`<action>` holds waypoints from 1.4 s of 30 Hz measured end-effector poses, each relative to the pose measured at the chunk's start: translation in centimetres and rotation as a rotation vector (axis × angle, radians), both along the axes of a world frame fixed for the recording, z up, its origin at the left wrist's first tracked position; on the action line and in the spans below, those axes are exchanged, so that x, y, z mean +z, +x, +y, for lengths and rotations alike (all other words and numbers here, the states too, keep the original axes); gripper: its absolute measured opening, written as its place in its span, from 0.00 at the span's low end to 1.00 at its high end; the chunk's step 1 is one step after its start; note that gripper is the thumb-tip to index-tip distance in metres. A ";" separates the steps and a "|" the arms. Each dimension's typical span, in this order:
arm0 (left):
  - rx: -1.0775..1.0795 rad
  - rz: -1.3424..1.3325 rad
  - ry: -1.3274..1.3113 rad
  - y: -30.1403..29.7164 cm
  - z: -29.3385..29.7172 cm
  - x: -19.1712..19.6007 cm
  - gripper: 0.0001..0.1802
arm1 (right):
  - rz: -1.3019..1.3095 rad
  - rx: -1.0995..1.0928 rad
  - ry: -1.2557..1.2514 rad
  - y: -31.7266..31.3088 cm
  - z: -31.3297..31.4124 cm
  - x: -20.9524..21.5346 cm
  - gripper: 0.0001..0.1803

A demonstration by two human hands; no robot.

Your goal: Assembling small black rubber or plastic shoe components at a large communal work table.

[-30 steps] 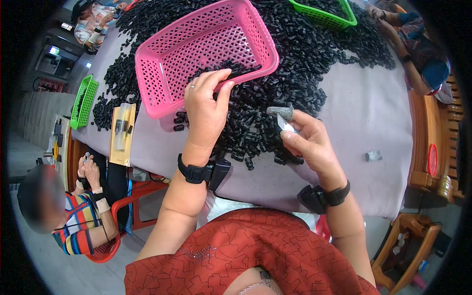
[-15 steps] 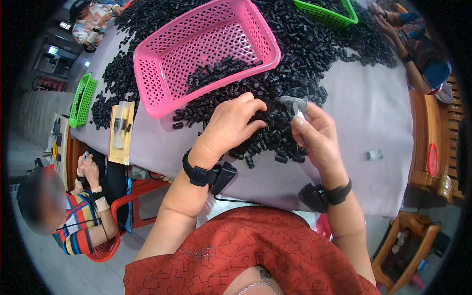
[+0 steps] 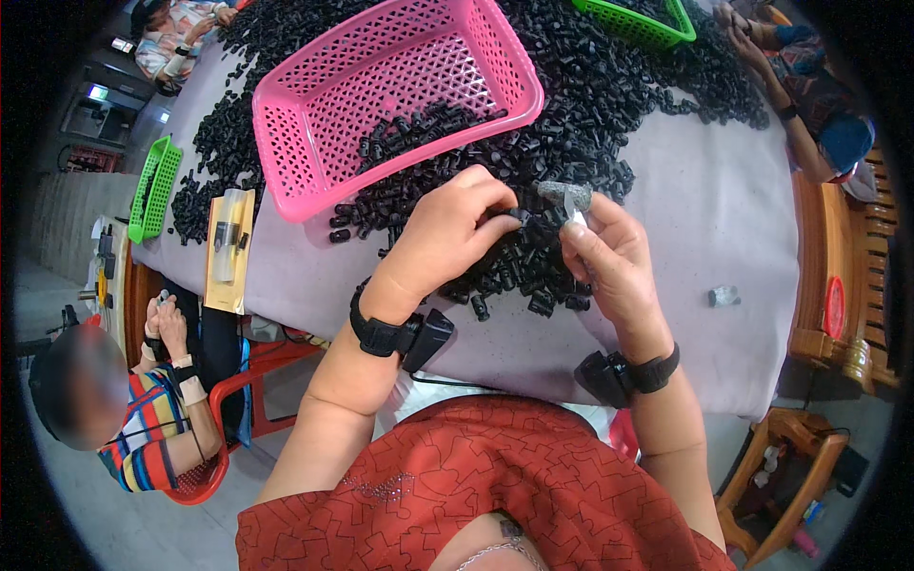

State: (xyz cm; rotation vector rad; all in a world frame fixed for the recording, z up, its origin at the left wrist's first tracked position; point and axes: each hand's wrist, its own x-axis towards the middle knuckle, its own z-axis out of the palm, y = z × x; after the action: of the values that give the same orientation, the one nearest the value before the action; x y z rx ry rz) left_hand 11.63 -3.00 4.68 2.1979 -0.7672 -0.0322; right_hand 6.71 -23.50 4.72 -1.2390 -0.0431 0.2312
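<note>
My left hand (image 3: 446,233) pinches a small black plastic part (image 3: 519,216) between thumb and fingers, just above the heap of black parts (image 3: 609,105) on the grey-covered table (image 3: 705,209). My right hand (image 3: 609,262) holds a small grey and white tool (image 3: 564,197) upright, its tip close to the black part. Both hands meet over the near edge of the heap. A pink basket (image 3: 400,95) with some black parts inside sits just beyond my left hand. Each wrist wears a black band with a device.
A green basket (image 3: 633,19) stands at the far edge, another green basket (image 3: 152,186) at the left edge. A yellow card with a clear pack (image 3: 228,247) lies at the left. A small clear item (image 3: 724,297) rests at the right. Other people sit around the table.
My left hand came back from the pink basket to the heap, picked up a black part and brought it to the tool in my right hand.
</note>
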 end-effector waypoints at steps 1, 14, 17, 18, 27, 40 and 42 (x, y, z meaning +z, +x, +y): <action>-0.002 0.002 0.001 -0.1 -0.1 0.1 0.08 | -0.003 0.006 0.006 0.0 0.0 0.2 0.16; 0.037 0.977 -0.977 -0.2 -0.2 -0.3 0.10 | -0.029 0.081 -0.050 -0.4 0.3 1.0 0.25; 0.036 0.997 -1.006 -0.2 -0.4 -0.6 0.11 | -0.016 0.079 -0.069 -0.4 0.2 1.2 0.26; 0.036 0.997 -1.006 -0.2 -0.3 -0.6 0.11 | -0.016 0.078 -0.069 -0.4 0.2 1.2 0.26; -0.078 1.060 -1.036 -0.4 -0.7 -1.0 0.20 | -0.031 0.156 -0.008 -0.6 0.3 1.3 0.26; -0.150 1.183 -1.096 -0.4 -0.7 -1.2 0.19 | -0.002 0.218 -0.032 -0.6 0.4 1.9 0.27; -0.174 1.189 -1.093 -0.3 -0.6 -1.5 0.20 | 0.014 0.219 -0.042 -0.6 0.2 1.9 0.27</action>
State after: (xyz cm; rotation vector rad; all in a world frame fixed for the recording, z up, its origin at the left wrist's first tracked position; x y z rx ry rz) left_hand 11.30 -3.60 3.19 0.7842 -0.1507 -0.7405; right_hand 6.12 -23.34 6.62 -1.2745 -0.1632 0.4322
